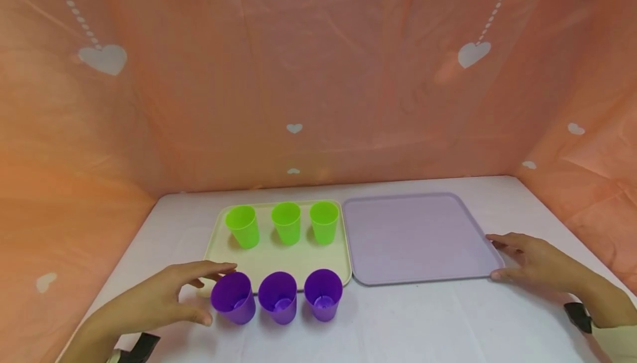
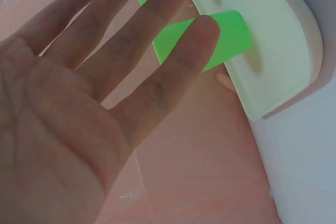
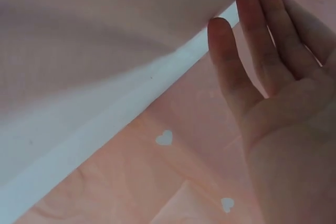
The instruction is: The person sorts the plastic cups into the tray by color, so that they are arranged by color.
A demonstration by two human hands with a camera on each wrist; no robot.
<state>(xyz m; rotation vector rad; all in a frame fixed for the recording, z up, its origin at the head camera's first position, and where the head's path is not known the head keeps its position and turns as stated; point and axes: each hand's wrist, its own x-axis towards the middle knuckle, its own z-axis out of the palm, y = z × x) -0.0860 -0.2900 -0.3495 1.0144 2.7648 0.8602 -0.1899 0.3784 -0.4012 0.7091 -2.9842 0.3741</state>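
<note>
In the head view, three purple cups (image 1: 323, 295) stand upright in a row along the front edge of the cream tray (image 1: 273, 258). My left hand (image 1: 171, 296) reaches in from the left around the leftmost purple cup (image 1: 234, 298), its index fingertip right by the rim and its thumb low beside the wall. The left wrist view shows those fingers extended and spread, with a bit of purple at one fingertip. At the right edge of the lavender tray (image 1: 413, 241), my right hand (image 1: 532, 263) has its fingertips and thumb by the rim, fingers nearly straight in the right wrist view.
Three bright green cups (image 1: 286, 224) stand in a row on the far part of the cream tray. The two trays lie side by side on a white-covered table (image 1: 408, 324). Orange cloth (image 1: 318, 86) printed with hearts rises behind and at both sides.
</note>
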